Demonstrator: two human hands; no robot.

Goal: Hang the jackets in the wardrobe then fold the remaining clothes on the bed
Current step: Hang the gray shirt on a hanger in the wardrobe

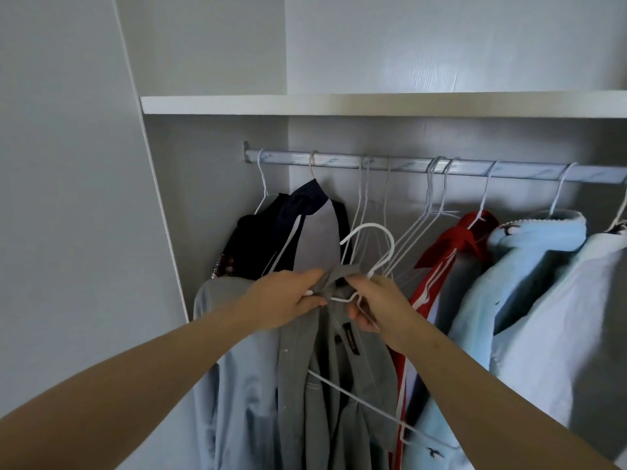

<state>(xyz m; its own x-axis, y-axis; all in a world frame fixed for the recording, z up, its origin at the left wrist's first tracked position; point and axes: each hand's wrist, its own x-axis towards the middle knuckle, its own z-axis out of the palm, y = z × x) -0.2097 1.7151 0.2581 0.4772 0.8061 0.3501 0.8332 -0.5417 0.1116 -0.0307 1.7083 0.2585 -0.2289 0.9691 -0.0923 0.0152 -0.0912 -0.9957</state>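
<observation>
**Grey jacket on its hanger, not yet on the rail**

You're at the wardrobe, mid-way through the hanging stage. Your left hand (288, 296) is bunched on the collar of the grey jacket (325, 418), and your right hand (376, 308) pinches the neck of the white hanger (371, 225) just under its hook. That hook stands free in the air at twelve o'clock from your hands, well short of the rail (339, 160), so this one isn't counted yet. The hanger's lower bar shows slanting across the jacket's front down toward five o'clock, so the jacket looks only partly seated.

Up on the rail, several garments already hang: a dark one (251, 242) and a navy-and-grey jacket (312, 228) at eleven o'clock, a red jacket (451, 256) at two, then a pale blue fleece (532, 252) and a light shirt (576, 317) out at three. Bare hangers (428, 195) sit between the two groups, right where a gap waits.

Left to do, by my read: square the shoulders, lift, hook it on. The bed is out of view, so how many jackets remain, and whether any folding has started, I can't tell.
</observation>
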